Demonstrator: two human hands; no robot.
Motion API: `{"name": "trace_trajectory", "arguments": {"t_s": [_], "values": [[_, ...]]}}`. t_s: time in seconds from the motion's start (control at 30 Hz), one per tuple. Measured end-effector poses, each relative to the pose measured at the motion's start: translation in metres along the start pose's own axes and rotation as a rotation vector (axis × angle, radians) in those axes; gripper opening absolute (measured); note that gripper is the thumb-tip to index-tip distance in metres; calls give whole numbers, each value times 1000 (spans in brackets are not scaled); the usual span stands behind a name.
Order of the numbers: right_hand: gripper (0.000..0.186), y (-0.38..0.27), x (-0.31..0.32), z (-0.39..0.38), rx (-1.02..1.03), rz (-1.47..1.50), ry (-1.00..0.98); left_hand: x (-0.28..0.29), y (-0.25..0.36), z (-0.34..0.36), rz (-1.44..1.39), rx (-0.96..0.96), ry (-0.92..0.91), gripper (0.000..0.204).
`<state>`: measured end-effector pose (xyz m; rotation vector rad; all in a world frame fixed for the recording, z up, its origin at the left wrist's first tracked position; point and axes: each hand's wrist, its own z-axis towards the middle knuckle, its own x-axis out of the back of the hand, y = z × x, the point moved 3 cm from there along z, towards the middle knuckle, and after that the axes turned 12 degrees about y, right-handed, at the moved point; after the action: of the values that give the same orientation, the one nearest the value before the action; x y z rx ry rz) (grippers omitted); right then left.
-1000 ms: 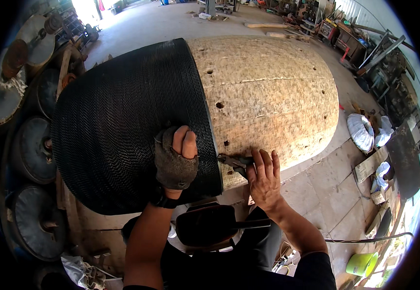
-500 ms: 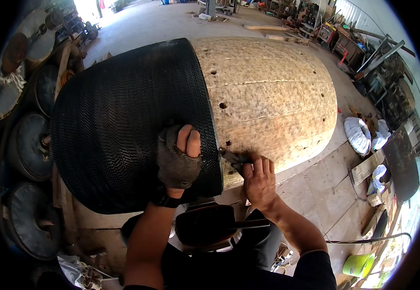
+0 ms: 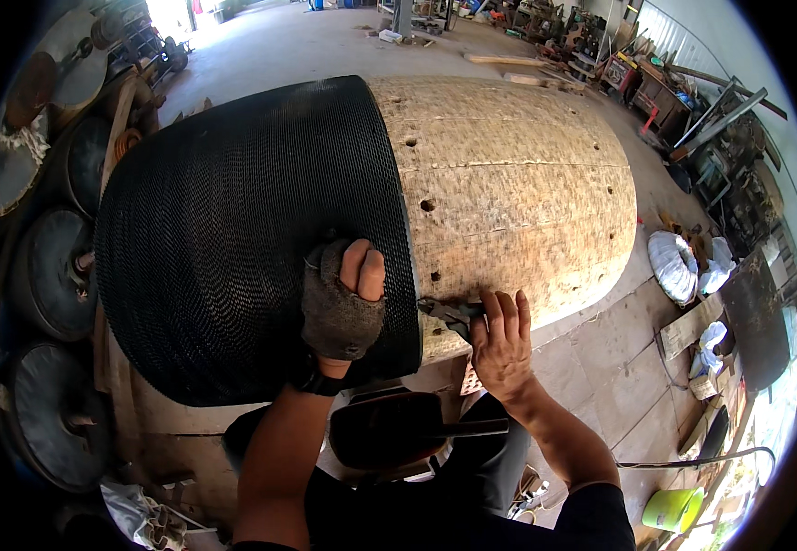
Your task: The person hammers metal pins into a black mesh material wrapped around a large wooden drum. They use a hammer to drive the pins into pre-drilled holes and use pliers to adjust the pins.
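A large barrel-shaped drum lies on its side before me. Its left half is covered by a black ribbed sleeve [image 3: 242, 202]; the right half is bare, mottled tan wood [image 3: 509, 184] with small dark holes. My left hand [image 3: 343, 298], in a grey fingerless glove, is closed in a fist against the sleeve near its edge. Whatever it may grip is hidden. At that edge, grey pliers [image 3: 451, 315] reach toward the sleeve with their jaws. My bare right hand [image 3: 501, 344] holds their handles, its fingers fairly straight over them.
Round metal discs [image 3: 54, 418] stand along the left side. Below the drum, a dark seat-like piece [image 3: 387, 430] sits between my knees. On the right floor are a white coiled bundle [image 3: 672, 266], wood scraps and a lime-green bucket [image 3: 672, 508]. Tools and machine parts crowd the far right wall.
The fingers of my right hand have straightened, and that hand sits slightly farther right. The pliers lie a little flatter. My left hand stays at nearly the same spot on the sleeve.
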<state>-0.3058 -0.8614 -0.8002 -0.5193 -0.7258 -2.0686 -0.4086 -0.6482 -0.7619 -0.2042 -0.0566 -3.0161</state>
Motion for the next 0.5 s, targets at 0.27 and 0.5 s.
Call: {"name": "trace_trajectory", "arguments": {"t_s": [0.27, 0.5], "values": [[14, 0, -5, 2, 50, -21, 66, 1, 1, 3, 7, 7, -26, 34], [7, -7, 0, 6, -32, 95, -91, 2, 2, 2, 28, 8, -28, 29]]}}
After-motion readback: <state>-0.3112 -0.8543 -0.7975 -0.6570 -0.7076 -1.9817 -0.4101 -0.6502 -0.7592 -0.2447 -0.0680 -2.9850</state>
